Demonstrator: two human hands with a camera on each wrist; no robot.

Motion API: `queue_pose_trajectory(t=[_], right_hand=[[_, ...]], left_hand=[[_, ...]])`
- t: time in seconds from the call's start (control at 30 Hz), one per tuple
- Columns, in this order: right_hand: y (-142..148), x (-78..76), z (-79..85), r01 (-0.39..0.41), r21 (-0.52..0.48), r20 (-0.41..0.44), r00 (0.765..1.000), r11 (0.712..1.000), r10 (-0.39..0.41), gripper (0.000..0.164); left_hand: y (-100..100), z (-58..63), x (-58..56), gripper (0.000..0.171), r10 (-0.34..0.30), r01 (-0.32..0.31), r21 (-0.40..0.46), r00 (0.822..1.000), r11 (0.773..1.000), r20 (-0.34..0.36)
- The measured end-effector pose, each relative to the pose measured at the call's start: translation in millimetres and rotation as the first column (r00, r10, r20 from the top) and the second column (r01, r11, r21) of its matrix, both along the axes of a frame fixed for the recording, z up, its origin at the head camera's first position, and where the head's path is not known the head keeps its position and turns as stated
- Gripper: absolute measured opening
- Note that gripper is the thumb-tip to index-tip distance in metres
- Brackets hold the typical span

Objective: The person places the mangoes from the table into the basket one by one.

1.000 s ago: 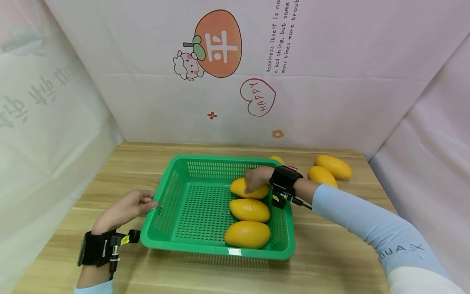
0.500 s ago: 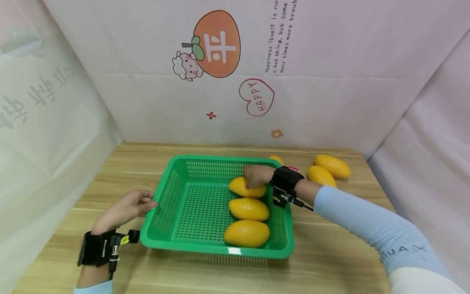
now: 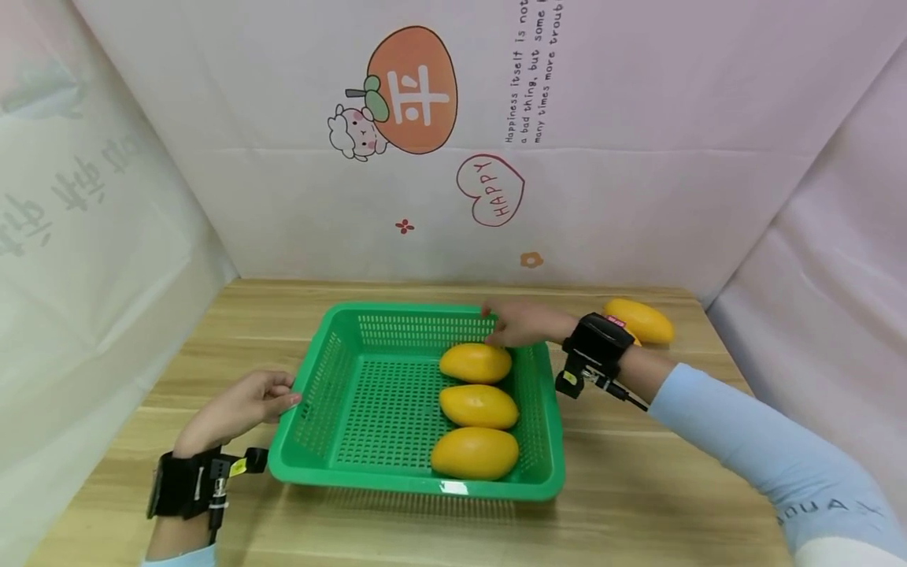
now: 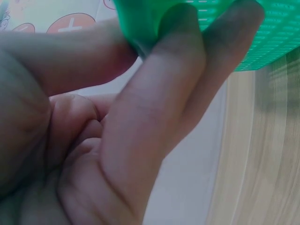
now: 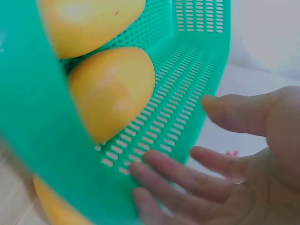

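Note:
My left hand [image 3: 251, 402] pinches the left rim of a green plastic basket [image 3: 418, 482]; in the left wrist view its thumb and fingers [image 4: 154, 103] sit on either side of that rim. Three yellow mangoes lie in a column along the basket's right side: a far mango [image 3: 475, 364], a middle mango [image 3: 479, 406] and a near mango [image 3: 475, 453]. Over the back right corner hovers my right hand [image 3: 527, 321], holding nothing. The right wrist view shows its fingers [image 5: 187, 180] spread near the perforated wall, apart from the closest mango [image 5: 115, 91].
Outside the basket, a mango [image 3: 641, 320] rests on the wooden table [image 3: 638, 472] at the back right, with another partly behind the right wrist. One more mango [image 5: 56, 206] shows beyond the rim in the right wrist view. White printed cloth [image 3: 602, 213] encloses the table.
My right hand has let go of the far mango and moved up and right toward the basket's back corner. The left hand keeps its hold on the rim.

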State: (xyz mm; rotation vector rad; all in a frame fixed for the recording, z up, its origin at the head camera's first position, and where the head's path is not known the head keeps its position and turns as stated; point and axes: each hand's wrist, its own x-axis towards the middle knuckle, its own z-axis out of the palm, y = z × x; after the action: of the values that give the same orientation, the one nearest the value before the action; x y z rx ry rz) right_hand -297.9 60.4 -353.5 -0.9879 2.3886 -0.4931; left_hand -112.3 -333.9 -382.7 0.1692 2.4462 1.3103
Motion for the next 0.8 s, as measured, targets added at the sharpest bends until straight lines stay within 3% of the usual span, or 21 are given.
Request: queue_pose_trajectory(t=[0.13, 0.23, 0.47, 0.8], right_hand=[[16.4, -3.0, 3.9, 0.036, -0.125, 0.011, 0.999, 0.991, -0.035, 0.048], [28.7, -4.8, 5.7, 0.027, -0.208, -0.032, 0.999, 0.978, -0.034, 0.047], [51.8, -12.3, 4.3, 0.009, -0.314, -0.077, 0.996, 0.95, -0.035, 0.047], [68.3, -28.7, -3.9, 0.211, -0.316, 0.024, 0.976, 0.925, -0.215, 0.044]], left_hand=[[-0.8, -1.5, -0.6, 0.028, 0.0, 0.0, -0.011, 1.0, 1.0, 0.003], [-0.7, -2.7, -1.4, 0.025, 0.004, -0.004, -0.02, 1.0, 1.0, -0.004], [-0.7, -3.4, -0.3, 0.028, 0.014, -0.014, -0.007, 1.0, 1.0, 0.004], [0.6, -2.2, 0.2, 0.028, 0.015, -0.015, -0.007, 1.0, 1.0, -0.001]])
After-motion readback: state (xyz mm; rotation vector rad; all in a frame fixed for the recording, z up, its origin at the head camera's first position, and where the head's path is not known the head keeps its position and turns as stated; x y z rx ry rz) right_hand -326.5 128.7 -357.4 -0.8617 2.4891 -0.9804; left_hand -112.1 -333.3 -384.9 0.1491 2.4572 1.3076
